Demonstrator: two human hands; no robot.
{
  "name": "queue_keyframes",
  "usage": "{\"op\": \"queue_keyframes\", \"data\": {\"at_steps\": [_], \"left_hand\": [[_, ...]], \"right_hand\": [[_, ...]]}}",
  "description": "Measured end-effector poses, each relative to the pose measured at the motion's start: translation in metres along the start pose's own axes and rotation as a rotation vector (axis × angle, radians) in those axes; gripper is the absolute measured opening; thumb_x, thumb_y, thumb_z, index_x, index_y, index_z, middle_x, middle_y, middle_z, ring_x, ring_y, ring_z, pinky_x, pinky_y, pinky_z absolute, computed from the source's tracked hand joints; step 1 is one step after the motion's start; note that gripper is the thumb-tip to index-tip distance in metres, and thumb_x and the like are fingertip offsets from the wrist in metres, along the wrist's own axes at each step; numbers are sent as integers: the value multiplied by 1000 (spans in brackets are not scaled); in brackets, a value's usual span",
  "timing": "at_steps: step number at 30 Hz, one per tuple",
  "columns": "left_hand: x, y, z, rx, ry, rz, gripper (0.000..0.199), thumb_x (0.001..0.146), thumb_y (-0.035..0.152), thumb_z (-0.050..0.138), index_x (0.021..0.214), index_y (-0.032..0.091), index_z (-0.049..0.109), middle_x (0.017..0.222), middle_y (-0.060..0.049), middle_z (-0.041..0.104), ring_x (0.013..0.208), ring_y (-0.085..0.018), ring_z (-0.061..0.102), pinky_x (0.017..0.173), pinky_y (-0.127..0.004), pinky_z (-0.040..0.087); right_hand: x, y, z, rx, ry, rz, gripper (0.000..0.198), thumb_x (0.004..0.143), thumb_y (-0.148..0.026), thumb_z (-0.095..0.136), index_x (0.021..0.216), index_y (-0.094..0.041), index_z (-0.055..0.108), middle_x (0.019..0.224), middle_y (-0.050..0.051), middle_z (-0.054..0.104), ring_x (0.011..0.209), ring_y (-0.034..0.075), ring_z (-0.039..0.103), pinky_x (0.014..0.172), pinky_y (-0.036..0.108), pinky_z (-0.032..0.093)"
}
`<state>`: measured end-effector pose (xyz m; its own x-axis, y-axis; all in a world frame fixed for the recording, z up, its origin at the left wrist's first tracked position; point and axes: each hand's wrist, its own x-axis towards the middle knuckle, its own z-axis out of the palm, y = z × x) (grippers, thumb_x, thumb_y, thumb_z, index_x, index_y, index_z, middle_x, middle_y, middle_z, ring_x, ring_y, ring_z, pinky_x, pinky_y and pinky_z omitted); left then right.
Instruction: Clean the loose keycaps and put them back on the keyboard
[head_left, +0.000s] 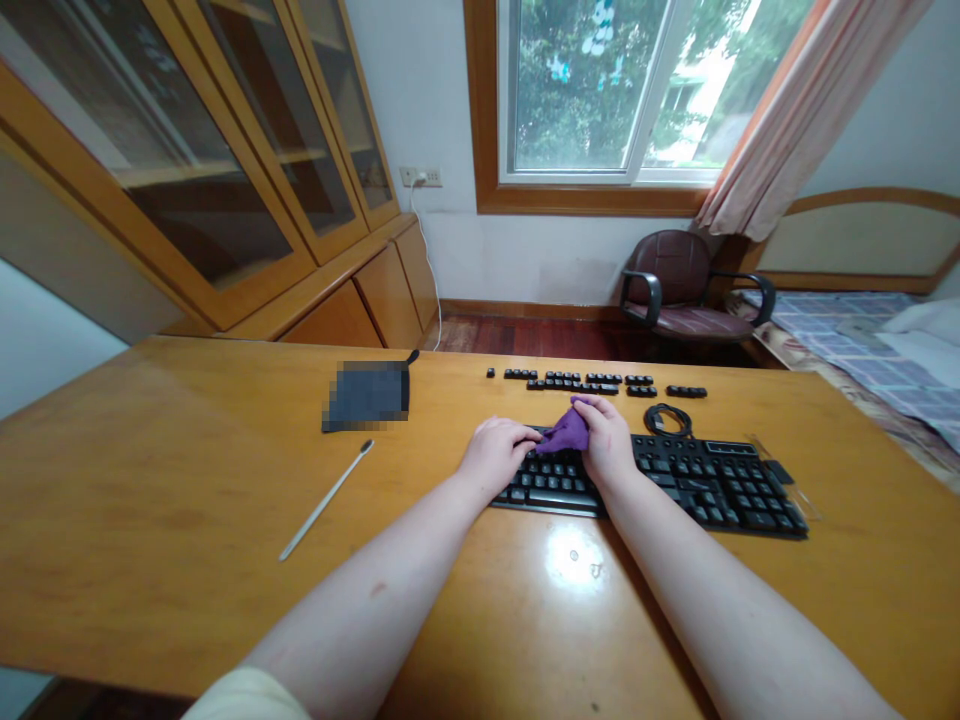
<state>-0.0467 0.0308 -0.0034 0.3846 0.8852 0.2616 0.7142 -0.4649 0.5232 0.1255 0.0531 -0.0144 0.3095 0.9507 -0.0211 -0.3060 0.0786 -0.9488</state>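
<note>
A black keyboard (724, 490) lies on the wooden desk, its upper rows partly hidden by my hands. In my right hand (611, 450) is a bunched purple cloth (568, 432), gripped between thumb and fingers just over the upper keys. My left hand (493, 455) is over the keyboard's left end, its closed fingertips at the cloth's left corner. Behind the keyboard, loose black keycaps (574, 384) stand in two rows near the far edge. The keyboard's coiled black cable (667, 420) rests beside them.
On the left lie a white-handled brush (326, 500) and a dark pouch (367, 395), partly pixelated. A small clear item with thin wires (802, 495) is at the keyboard's right end. Beyond the desk (187, 500) stand a brown armchair (675, 285), a bed and a glass-fronted cabinet (255, 130).
</note>
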Motion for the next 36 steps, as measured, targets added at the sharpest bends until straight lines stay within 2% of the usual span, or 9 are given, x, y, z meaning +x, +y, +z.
{"op": "queue_keyframes", "data": {"at_steps": [19,36], "left_hand": [[0,-2,2,-25,17,26,18,78,23,59,92,26,69,90,0,70,87,-16,58,85,-32,42],[-1,-1,1,-31,17,-27,20,81,27,54,95,25,69,89,-2,69,85,-18,58,83,-33,44]], "right_hand": [[1,3,-1,-2,2,-7,25,60,-35,70,78,-19,67,71,0,64,63,15,53,61,28,40],[1,3,-1,-30,-7,-16,28,59,-39,70,79,-19,67,71,1,65,64,16,54,60,29,42]]}}
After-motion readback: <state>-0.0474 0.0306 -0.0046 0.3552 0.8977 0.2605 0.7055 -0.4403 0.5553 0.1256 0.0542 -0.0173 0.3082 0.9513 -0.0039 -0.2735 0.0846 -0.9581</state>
